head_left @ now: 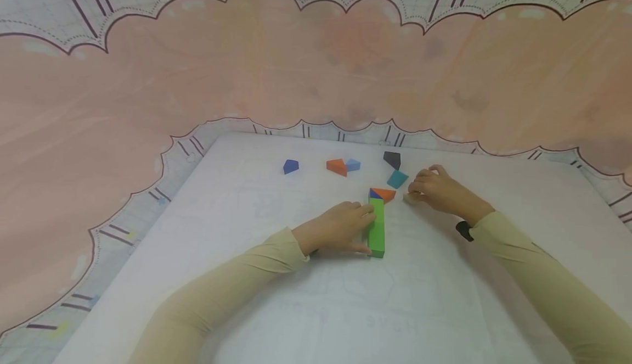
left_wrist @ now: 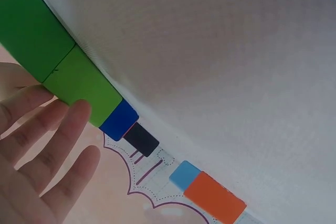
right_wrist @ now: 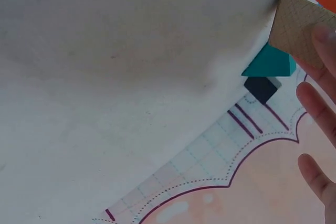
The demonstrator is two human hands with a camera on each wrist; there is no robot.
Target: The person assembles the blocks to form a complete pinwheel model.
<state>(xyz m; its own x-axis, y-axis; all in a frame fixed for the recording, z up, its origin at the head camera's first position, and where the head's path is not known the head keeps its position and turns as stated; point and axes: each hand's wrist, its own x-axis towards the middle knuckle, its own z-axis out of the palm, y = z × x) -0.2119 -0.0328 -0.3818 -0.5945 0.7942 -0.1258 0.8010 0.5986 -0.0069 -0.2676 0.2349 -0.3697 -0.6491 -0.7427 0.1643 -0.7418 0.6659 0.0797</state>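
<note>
My left hand (head_left: 342, 227) lies along the left side of a row of green blocks (head_left: 377, 229), its extended fingertips touching them. A seam divides the green row (left_wrist: 84, 80) in the left wrist view. At the far end of the row sit a small blue block (head_left: 374, 194) and an orange block (head_left: 387, 194). To the right, my right hand (head_left: 441, 194) pinches a plain wood-coloured block (right_wrist: 296, 27) low over the table, just right of the orange block. A teal block (head_left: 397, 179) lies beyond it.
Farther back on the white table (head_left: 247, 199) lie a black block (head_left: 392, 160), another orange block (head_left: 337, 167) beside a light blue one (head_left: 353, 164), and a dark blue block (head_left: 291, 166) to the left. A patterned cloth (head_left: 296, 67) rises behind the table.
</note>
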